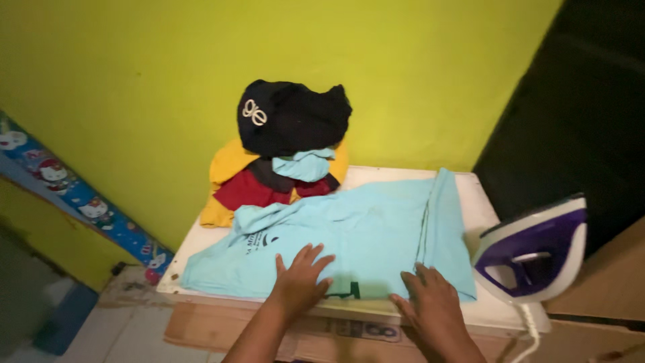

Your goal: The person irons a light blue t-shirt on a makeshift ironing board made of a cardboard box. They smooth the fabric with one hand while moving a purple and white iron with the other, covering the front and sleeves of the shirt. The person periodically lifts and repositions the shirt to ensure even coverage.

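While your left hand lies flat with fingers spread on the light blue T-shirt and your right hand presses open-palmed on its near edge, holding nothing, the shirt lies spread across the white worktop. It looks thin, soft and light, likely to slide and wrinkle, so take it by the hem or the folded edge beside your right hand. Just right of it the purple iron stands upright, and a pile of clothes crowds the far side against the green wall.
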